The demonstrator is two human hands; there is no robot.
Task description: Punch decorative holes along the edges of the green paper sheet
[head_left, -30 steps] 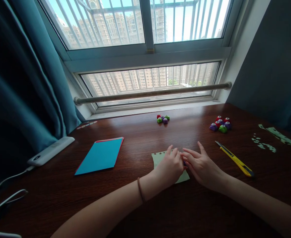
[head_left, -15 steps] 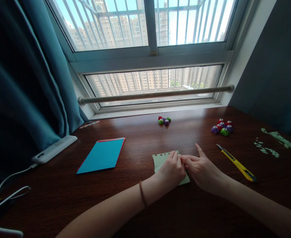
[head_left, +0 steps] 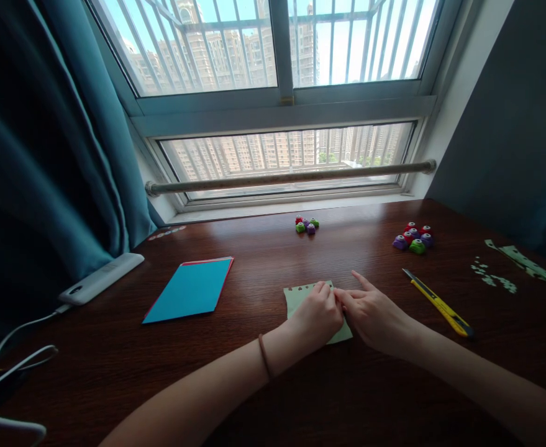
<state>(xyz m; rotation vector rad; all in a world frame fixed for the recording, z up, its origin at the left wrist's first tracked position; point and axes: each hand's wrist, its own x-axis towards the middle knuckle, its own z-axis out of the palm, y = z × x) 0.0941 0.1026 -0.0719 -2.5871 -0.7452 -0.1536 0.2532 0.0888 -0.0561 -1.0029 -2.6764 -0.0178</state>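
Note:
A pale green sheet of paper [head_left: 295,299] with a row of small punched holes along its far edge lies on the brown table. My left hand [head_left: 320,312] is closed over the sheet's right part, its fingertips near the far right corner. Touching it from the right is my right hand [head_left: 374,315], thumb and fingers pinched together at the paper's right edge, one finger stretched out. Whatever sits between the fingertips is hidden, apart from the paper's edge.
Small coloured punches stand in two clusters, one at the back [head_left: 307,225] and one at the back right [head_left: 413,238]. A yellow cutter [head_left: 440,305], green paper bits [head_left: 491,279] and strips [head_left: 531,264] lie right. Blue sheets [head_left: 189,290] and a white device [head_left: 102,279] lie left.
The raised finger of my right hand has tipped lower and to the left. Both hands remain at the paper, and the whole view has shifted slightly.

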